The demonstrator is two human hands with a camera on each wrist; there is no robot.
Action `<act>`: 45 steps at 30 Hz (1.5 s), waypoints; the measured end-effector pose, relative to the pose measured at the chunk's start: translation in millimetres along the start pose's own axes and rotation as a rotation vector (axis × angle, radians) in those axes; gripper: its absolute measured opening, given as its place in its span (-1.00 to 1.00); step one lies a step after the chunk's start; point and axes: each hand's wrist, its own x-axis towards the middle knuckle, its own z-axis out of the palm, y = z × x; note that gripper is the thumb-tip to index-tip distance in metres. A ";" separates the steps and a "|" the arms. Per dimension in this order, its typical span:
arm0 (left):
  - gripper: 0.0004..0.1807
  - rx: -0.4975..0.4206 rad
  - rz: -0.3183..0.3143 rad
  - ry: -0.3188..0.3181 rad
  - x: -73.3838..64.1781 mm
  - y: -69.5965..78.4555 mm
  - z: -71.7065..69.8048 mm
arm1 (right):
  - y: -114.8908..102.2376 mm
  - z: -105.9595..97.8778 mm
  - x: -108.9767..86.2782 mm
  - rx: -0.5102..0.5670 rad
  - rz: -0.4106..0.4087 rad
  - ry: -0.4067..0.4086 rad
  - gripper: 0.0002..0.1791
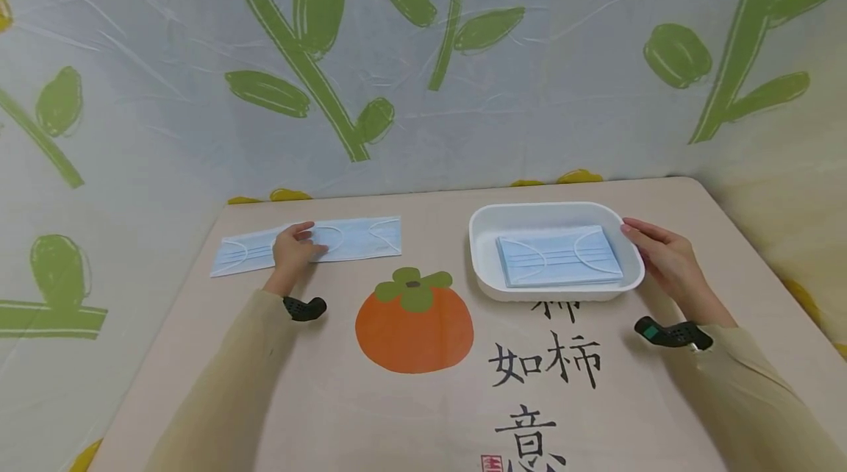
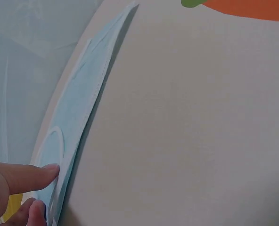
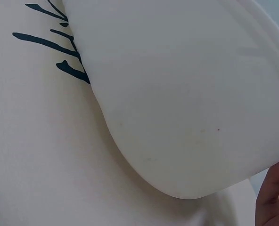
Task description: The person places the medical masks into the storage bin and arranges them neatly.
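In the head view my left hand (image 1: 291, 255) is over two pale blue face masks lying in a row at the back left. Its thumb and fingers pinch the near end of the right-hand mask (image 1: 357, 242); the thumb lies across its top in the left wrist view. The other mask (image 1: 241, 253) extends left from under that hand. My right hand (image 1: 675, 262) grips the right rim of a white plastic tray (image 1: 562, 294). Inside the tray, blue masks (image 1: 562, 262) with white ear loops lie stacked. In the right wrist view, the tray's outer wall (image 3: 186, 108) hides most of the fingers.
A pale tablecloth (image 1: 370, 413) covers the table, printed with an orange persimmon (image 1: 413, 336) and black characters (image 1: 545, 362). Behind the table's back edge hangs a curtain (image 1: 529, 112) with green leaf patterns. A black wrist device (image 1: 304, 309) sits on the left wrist, another (image 1: 675, 334) on the right.
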 end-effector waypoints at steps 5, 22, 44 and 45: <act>-0.37 0.075 0.043 0.018 -1.8 -2.2 0.4 | 0.1 1.4 0.7 -0.005 0.006 0.013 -0.16; -0.39 0.074 -0.068 -0.057 5.5 5.0 0.6 | -0.7 1.6 -1.4 -0.004 -0.003 0.018 -0.28; -0.39 0.061 0.059 0.003 -1.8 -7.7 -10.8 | -0.6 0.1 -1.2 0.000 -0.020 -0.007 -0.37; -0.38 0.046 0.050 -0.006 -2.4 -7.5 -12.4 | -0.7 0.1 -1.3 0.008 -0.021 -0.008 -0.41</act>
